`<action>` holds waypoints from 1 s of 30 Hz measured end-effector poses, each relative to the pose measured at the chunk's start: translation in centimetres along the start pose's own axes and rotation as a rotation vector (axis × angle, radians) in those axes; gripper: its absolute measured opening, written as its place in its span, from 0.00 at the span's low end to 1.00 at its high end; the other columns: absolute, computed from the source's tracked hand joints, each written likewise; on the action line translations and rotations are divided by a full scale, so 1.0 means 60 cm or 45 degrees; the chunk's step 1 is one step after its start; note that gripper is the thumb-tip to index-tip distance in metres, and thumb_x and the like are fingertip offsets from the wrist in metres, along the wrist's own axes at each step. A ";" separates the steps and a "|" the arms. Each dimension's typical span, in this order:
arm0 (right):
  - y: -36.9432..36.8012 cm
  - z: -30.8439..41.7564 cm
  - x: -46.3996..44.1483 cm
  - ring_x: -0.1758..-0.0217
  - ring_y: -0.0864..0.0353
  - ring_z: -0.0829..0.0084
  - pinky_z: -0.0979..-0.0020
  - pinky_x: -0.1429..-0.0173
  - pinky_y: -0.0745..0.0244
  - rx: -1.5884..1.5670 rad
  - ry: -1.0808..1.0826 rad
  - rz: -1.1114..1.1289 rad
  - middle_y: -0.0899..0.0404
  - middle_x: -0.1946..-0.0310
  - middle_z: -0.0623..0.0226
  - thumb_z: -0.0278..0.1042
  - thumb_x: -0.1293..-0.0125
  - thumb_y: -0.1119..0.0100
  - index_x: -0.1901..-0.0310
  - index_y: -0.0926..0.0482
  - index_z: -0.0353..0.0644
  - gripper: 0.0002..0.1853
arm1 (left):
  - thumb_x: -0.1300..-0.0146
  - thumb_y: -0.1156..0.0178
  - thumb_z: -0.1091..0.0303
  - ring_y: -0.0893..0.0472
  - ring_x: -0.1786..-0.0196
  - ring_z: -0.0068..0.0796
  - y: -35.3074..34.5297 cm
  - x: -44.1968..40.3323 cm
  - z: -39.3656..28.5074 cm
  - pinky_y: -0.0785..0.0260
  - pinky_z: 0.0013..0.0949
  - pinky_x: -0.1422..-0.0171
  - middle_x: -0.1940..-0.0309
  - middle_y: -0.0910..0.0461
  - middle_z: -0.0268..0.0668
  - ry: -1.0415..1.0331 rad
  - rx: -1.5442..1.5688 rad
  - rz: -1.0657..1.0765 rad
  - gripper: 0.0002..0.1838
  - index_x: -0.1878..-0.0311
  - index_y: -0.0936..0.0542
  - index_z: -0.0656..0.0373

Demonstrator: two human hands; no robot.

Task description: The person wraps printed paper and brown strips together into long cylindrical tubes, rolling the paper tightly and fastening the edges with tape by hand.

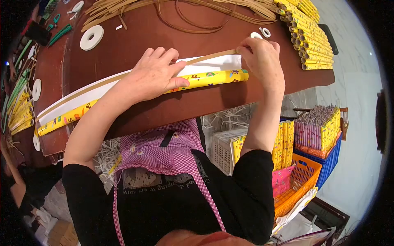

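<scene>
A tube rolled in yellow printed paper (219,78) lies along the near part of the table, with the paper's white inner side (221,62) showing along its far edge. A long tan strip (207,56) runs over that white flap. My left hand (158,74) rests across the paper and tube, thumb on the yellow roll and fingers apart. At the right end, my right hand (262,61) pinches the end of the tan strip, its fingertips partly hidden. The strip's right part slants up toward this hand.
A brown table (135,37) carries a bundle of tan strips (123,9), white tape rolls (91,37) and stacked yellow tubes (308,39). Below on the right stand an orange crate (305,172) and a blue crate (330,162). A person's arm (15,180) shows at far left.
</scene>
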State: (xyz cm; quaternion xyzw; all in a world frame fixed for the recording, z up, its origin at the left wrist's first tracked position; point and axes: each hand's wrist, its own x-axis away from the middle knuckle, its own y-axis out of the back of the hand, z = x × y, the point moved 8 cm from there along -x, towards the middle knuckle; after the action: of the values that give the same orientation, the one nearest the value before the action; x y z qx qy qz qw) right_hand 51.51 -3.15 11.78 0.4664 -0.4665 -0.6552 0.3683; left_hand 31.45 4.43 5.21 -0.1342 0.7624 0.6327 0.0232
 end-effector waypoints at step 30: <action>-0.092 -0.094 0.040 0.59 0.14 0.60 0.62 0.43 0.30 -0.164 -0.444 0.092 0.13 0.67 0.60 0.37 0.39 0.37 0.61 0.14 0.40 0.10 | 0.32 0.45 0.41 0.28 0.51 0.37 0.008 -0.002 -0.009 0.37 0.40 0.44 0.53 0.27 0.37 -0.019 -0.070 -0.026 0.26 0.47 0.21 0.55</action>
State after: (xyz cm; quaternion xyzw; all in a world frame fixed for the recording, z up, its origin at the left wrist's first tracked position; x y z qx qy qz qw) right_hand 55.91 -5.27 5.13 0.3042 -0.4968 -0.7409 0.3342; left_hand 31.53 4.01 5.80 -0.1377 0.7430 0.6542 0.0316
